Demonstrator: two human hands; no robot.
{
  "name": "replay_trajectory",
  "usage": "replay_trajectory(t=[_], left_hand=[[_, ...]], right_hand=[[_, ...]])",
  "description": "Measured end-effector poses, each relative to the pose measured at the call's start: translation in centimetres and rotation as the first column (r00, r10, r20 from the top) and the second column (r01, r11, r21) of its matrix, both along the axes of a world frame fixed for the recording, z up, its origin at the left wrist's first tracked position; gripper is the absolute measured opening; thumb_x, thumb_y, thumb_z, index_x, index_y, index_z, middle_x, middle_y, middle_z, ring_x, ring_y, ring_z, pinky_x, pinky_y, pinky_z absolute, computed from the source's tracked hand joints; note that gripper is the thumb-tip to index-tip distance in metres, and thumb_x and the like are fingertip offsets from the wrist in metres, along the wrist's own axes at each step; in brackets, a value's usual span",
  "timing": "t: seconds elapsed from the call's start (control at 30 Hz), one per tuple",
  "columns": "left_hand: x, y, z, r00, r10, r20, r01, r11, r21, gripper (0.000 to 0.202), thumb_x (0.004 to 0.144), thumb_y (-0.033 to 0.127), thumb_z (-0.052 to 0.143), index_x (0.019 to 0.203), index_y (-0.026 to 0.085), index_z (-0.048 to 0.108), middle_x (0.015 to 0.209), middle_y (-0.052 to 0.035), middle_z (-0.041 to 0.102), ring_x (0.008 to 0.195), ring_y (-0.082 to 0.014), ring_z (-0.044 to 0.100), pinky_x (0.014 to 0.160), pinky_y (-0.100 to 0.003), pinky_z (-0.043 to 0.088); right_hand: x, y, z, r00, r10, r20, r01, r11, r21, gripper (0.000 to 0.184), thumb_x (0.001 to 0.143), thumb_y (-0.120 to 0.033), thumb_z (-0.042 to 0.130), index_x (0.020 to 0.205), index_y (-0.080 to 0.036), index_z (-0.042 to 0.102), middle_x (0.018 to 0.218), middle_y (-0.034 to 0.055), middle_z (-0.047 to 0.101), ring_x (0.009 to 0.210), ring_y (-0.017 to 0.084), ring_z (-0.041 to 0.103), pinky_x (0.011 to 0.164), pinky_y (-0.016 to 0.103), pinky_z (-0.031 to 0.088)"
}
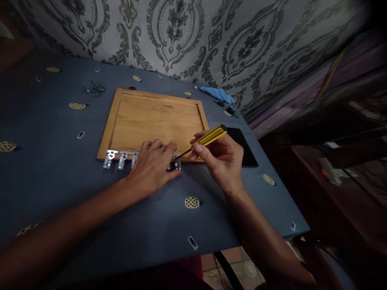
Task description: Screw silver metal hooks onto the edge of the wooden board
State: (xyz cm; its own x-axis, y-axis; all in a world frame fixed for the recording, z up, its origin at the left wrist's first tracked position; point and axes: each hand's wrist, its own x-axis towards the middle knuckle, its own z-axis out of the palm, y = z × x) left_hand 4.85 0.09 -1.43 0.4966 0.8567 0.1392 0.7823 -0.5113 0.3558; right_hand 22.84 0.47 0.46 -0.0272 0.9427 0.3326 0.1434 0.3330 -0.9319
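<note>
A framed wooden board (157, 121) lies on the blue cloth-covered table. Along its near edge runs a silver hook rail (122, 156) with several metal hooks, partly covered by my left hand (152, 163). That hand holds the rail against the board, fingers bent over it and thumb stretched beside the hooks at the right end. In my right hand (219, 161) is a yellow and black screwdriver (211, 135), pinched by the handle and tilted. Its shaft points down-left, and the tip meets the rail's right end near my left thumb; exact contact is too small to tell.
A dark flat panel (243, 147) lies right of the board. Behind it are a blue cloth (217, 94) and a dark tool (226, 108). Small dark items (95, 88) sit at the back left. A patterned wall (175, 32) borders the table's far side.
</note>
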Motion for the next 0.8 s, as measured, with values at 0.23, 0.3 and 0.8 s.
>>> replay_trajectory(t=[0.23, 0.3, 0.8], left_hand=[[0.0, 0.1, 0.2, 1.0, -0.002, -0.004, 0.002, 1.0, -0.025, 0.042, 0.086, 0.038, 0.076, 0.116, 0.017, 0.055, 0.112, -0.0095, 0.072, 0.109, -0.0322, 0.059, 0.092, -0.044, 0.04], [0.1, 0.0, 0.2, 1.0, -0.001, -0.004, 0.001, 1.0, -0.024, 0.041, 0.086, 0.038, 0.076, 0.115, 0.018, 0.055, 0.111, -0.0092, 0.073, 0.108, -0.0318, 0.059, 0.092, -0.044, 0.04], [0.1, 0.0, 0.4, 1.0, -0.001, -0.02, 0.0, 1.0, -0.028, 0.042, 0.086, 0.038, 0.076, 0.115, 0.016, 0.055, 0.112, -0.0097, 0.074, 0.11, -0.0321, 0.059, 0.092, -0.045, 0.041]], right_hand=[[0.6, 0.0, 0.8, 0.994, 0.11, -0.02, -0.112, 0.988, -0.111, 0.025, 0.072, -0.041, 0.088, 0.08, -0.021, 0.076, 0.082, 0.0003, 0.075, 0.057, 0.01, 0.068, 0.056, 0.023, 0.061], [0.2, -0.1, 0.4, 0.997, 0.064, -0.041, -0.067, 0.995, -0.074, 0.024, 0.068, -0.036, 0.091, 0.074, -0.02, 0.075, 0.082, -0.0008, 0.074, 0.051, 0.007, 0.063, 0.049, 0.02, 0.056], [-0.3, 0.0, -0.3, 0.98, -0.118, -0.158, 0.137, 0.984, 0.117, 0.027, 0.078, -0.041, 0.084, 0.077, -0.019, 0.069, 0.067, -0.0038, 0.068, 0.048, 0.008, 0.062, 0.049, 0.021, 0.055]])
